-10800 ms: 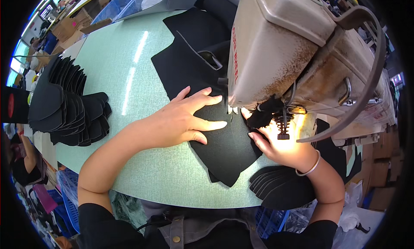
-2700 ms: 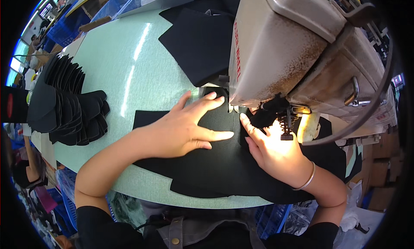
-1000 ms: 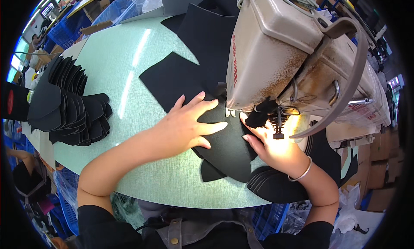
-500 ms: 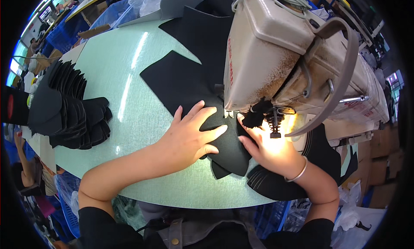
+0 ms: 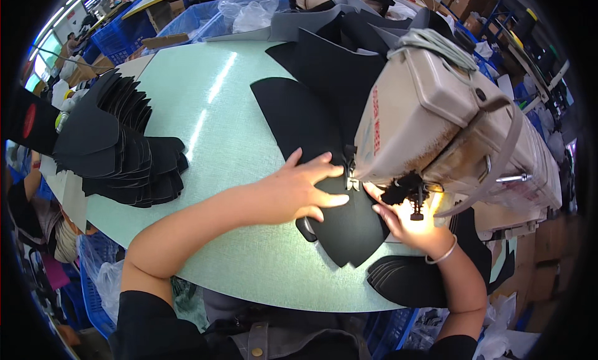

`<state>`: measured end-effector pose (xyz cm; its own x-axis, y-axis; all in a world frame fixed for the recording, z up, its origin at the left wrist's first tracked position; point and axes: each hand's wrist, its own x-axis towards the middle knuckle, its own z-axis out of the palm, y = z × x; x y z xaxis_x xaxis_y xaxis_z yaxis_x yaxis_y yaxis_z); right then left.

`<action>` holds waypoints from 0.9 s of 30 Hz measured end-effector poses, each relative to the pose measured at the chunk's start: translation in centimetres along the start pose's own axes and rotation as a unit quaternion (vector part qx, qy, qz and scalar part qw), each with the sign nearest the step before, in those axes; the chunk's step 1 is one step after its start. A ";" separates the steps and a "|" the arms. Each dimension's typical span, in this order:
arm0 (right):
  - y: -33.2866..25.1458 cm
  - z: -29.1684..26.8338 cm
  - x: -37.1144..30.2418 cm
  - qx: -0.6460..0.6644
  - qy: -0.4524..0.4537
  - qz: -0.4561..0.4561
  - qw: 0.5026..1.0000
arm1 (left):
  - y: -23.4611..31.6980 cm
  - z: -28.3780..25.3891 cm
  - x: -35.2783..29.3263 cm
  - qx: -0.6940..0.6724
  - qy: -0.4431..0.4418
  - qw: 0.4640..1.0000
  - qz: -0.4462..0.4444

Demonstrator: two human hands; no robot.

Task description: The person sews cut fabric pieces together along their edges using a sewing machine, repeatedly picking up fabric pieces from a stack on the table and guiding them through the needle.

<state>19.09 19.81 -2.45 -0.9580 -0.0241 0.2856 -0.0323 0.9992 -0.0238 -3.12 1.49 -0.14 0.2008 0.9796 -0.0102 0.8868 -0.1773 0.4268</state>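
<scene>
A black fabric-like piece (image 5: 349, 232) lies under the presser foot (image 5: 352, 183) of a beige sewing machine (image 5: 405, 111), its notched tip toward me. Left of the foot, my left hand (image 5: 299, 189) rests on the piece with fingers spread. My right hand (image 5: 414, 226) is on the other side, touching the right edge with thumb and forefinger apart. Machine parts and lamp glare hide some of its fingers. More black material (image 5: 296, 114) stretches away behind the foot.
A fanned stack of black cut pieces (image 5: 124, 154) sits on the left of the pale green table (image 5: 218, 148). More layered black pieces (image 5: 405, 279) lie by my right wrist. Blue bins (image 5: 193, 23) with clear bags stand beyond the far edge; cardboard boxes (image 5: 542, 260) at right.
The view has shifted, so the scene sits farther right. The black piece has turned slightly clockwise under the foot, its near tip swinging left. Both hands stay on it.
</scene>
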 end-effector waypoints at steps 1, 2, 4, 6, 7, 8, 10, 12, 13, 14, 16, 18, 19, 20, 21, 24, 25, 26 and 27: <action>0.6 0.4 0.6 0.029 0.039 -0.029 0.998 | -0.3 0.0 0.0 -0.002 0.018 1.000 0.015; 0.7 0.0 0.8 -0.051 0.059 -0.092 0.993 | -0.2 -0.2 0.0 -0.005 0.024 1.000 0.008; 0.3 0.2 0.2 -0.031 -0.022 -0.011 0.999 | 0.8 0.0 0.0 0.045 0.046 0.998 0.002; -2.0 -1.8 1.3 0.018 -0.131 0.073 0.989 | 2.2 0.6 -0.3 0.121 0.113 0.986 0.010; -3.2 -2.7 2.4 0.108 -0.161 0.149 0.970 | 2.4 1.4 -0.3 0.105 0.130 0.985 0.042; -3.9 -2.5 2.2 0.074 -0.088 0.098 0.989 | 2.4 1.6 -0.4 0.110 0.134 0.984 0.041; -4.4 -2.6 1.6 0.050 -0.027 0.066 0.996 | 2.0 1.9 -0.6 0.085 0.136 0.986 0.033; -3.6 -2.2 1.0 0.088 -0.041 0.071 0.993 | 1.9 2.0 -0.5 0.025 0.164 0.986 0.031; -3.2 -2.0 1.0 0.125 -0.054 0.072 0.988 | 1.9 1.8 -0.4 0.024 0.161 0.986 0.031; -2.9 -2.3 1.0 0.080 -0.063 0.061 0.993 | 1.6 1.4 -0.4 0.037 0.151 0.987 0.038; -2.2 -1.9 0.6 0.088 -0.065 0.063 0.992 | 1.1 0.6 -0.3 0.051 0.133 0.988 0.055; -1.8 -1.2 0.3 0.090 -0.063 0.058 0.992 | 0.8 0.2 -0.2 0.039 0.127 0.989 0.061; -2.0 -1.3 0.2 0.090 -0.065 0.058 0.992 | 0.8 0.0 -0.3 0.031 0.122 0.990 0.066; -2.4 -1.5 0.4 0.086 -0.066 0.054 0.993 | 0.9 0.0 -0.4 0.029 0.122 0.990 0.066; -2.6 -1.7 0.5 0.081 -0.068 0.051 0.993 | 0.9 0.0 -0.4 0.014 0.103 0.993 0.053; -2.3 -1.6 0.9 0.093 -0.038 0.023 0.995 | 1.0 -0.1 -0.3 -0.004 0.081 0.996 0.038; -2.2 -1.6 1.0 0.092 -0.039 0.024 0.995 | 1.0 -0.2 -0.2 -0.007 0.078 0.996 0.035; -2.2 -1.6 1.0 0.113 -0.066 0.045 0.990 | 1.0 -0.3 0.0 -0.008 0.078 0.996 0.036; -2.2 -1.6 1.0 0.135 -0.092 0.066 0.984 | 1.0 -0.5 0.2 0.042 0.098 0.993 0.054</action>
<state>18.62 17.63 -0.62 -0.9936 0.0746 0.0845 0.0450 0.9500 -0.3089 -2.44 1.55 0.77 0.2193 0.9526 0.2109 0.8977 -0.2817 0.3388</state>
